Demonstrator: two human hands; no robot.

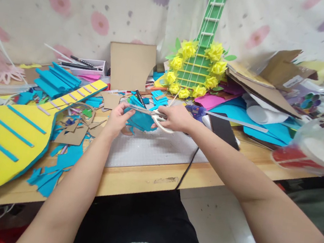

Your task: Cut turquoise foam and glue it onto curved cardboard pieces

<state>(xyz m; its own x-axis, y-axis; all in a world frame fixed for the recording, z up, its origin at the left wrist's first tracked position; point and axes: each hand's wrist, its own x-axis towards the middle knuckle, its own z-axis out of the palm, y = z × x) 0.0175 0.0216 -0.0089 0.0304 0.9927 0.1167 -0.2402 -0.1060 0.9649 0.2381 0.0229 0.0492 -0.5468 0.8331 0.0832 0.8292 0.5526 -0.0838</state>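
In my right hand (176, 118) is a pair of scissors (160, 119) with white handles, its blades pointing left toward my other hand. The fingers of my left hand (119, 117) are pinched together by the blade tips, at the edge of a piece of blue paper (140, 121). Whether the blades are closed on the paper is too small to tell. Both hands are above a pale cutting mat (145, 151). Blue and brown scraps are around and behind them.
A yellow cardboard guitar shape (6, 132) with blue strips lies at left. A green stringed one (207, 35) with yellow paper flowers leans at the back. Cardboard scraps (72, 135), a brown cardboard sheet (131, 67), a blue glue gun (196, 111) and a plastic tub (305, 151) surround the mat.
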